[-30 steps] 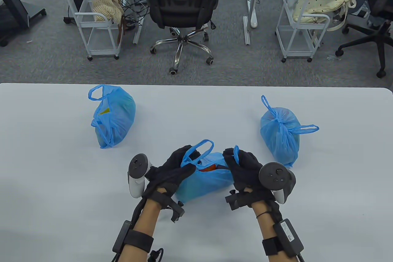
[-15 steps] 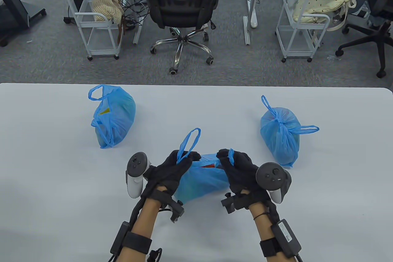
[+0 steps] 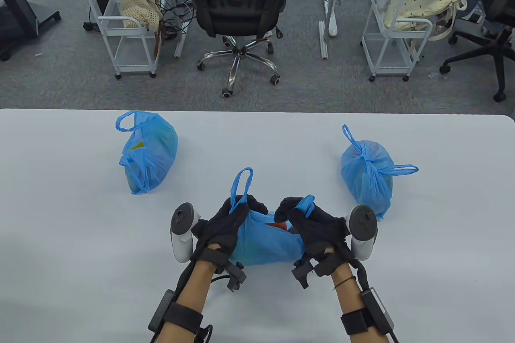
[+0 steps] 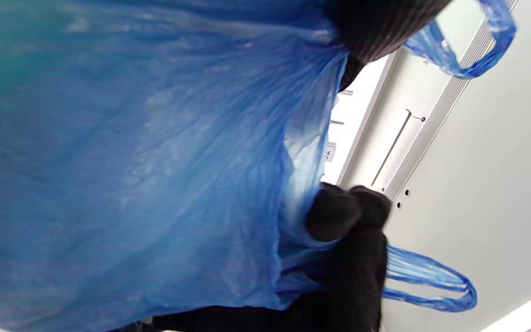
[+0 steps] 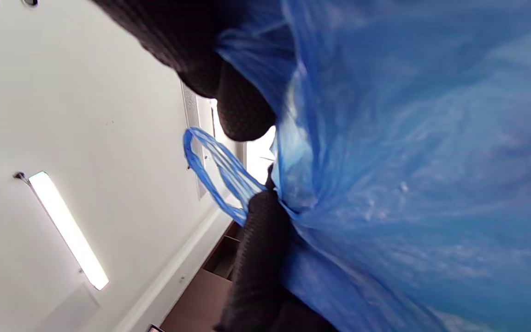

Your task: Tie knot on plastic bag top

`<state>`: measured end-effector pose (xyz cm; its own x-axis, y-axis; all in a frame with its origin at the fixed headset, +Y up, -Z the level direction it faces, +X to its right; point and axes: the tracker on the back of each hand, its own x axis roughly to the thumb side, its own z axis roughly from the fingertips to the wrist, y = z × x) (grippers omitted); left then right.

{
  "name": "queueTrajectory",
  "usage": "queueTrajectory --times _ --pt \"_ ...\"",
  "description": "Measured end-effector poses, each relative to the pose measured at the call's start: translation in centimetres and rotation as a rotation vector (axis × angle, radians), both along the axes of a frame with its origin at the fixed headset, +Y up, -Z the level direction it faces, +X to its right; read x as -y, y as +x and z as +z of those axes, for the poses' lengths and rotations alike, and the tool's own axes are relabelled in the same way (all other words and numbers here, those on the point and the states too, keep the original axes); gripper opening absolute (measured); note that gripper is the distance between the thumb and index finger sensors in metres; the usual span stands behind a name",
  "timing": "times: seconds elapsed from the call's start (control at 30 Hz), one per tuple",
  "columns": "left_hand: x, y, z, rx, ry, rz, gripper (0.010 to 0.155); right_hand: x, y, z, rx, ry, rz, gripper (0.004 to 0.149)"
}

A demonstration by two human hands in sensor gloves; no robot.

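A blue plastic bag [image 3: 267, 244] sits between my hands near the table's front edge, with something red-orange showing in its open mouth. My left hand [image 3: 233, 216] grips the bag's left handle [image 3: 240, 184], whose loop stands up above the fingers. My right hand [image 3: 299, 214] grips the right handle [image 3: 307, 203], with only a short loop showing. The bag fills the left wrist view [image 4: 145, 157] and the right wrist view [image 5: 408, 152], where gloved fingers pinch the gathered plastic. The handles are apart, not crossed.
An untied blue bag [image 3: 149, 152] lies at the table's back left. A knotted blue bag [image 3: 368, 176] lies at the right, close to my right hand's tracker. Beyond the table's far edge [image 3: 257, 109] stand an office chair [image 3: 237, 9] and carts.
Both hands drew closer together and gathered the bag upright. The left handle loop swung from leaning right to standing up. The right hand rotated, turning its tracker on edge.
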<state>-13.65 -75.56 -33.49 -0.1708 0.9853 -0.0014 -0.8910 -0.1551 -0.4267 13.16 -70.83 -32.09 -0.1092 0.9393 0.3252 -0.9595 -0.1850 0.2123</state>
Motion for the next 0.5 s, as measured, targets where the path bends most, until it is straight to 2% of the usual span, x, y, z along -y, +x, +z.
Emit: queueTrajectory --times 0.03,0.13,0.27,0.5 --pt "0.0 0.3 0.0 0.028 -0.002 0.006 0.038 -0.1 -0.3 0.1 0.015 0.017 0.124 0.036" --pt "0.2 1.1 0.2 0.047 -0.022 0.049 0.038 -0.4 -1.2 0.5 0.053 0.082 0.312 0.037" --pt "0.6 0.8 0.1 0.033 -0.034 0.089 0.038 -0.9 -1.9 1.0 0.067 0.114 0.345 0.037" --pt "-0.1 1.5 0.2 0.041 0.025 -0.044 0.038 -0.9 -3.0 1.4 0.118 0.186 0.431 0.038"
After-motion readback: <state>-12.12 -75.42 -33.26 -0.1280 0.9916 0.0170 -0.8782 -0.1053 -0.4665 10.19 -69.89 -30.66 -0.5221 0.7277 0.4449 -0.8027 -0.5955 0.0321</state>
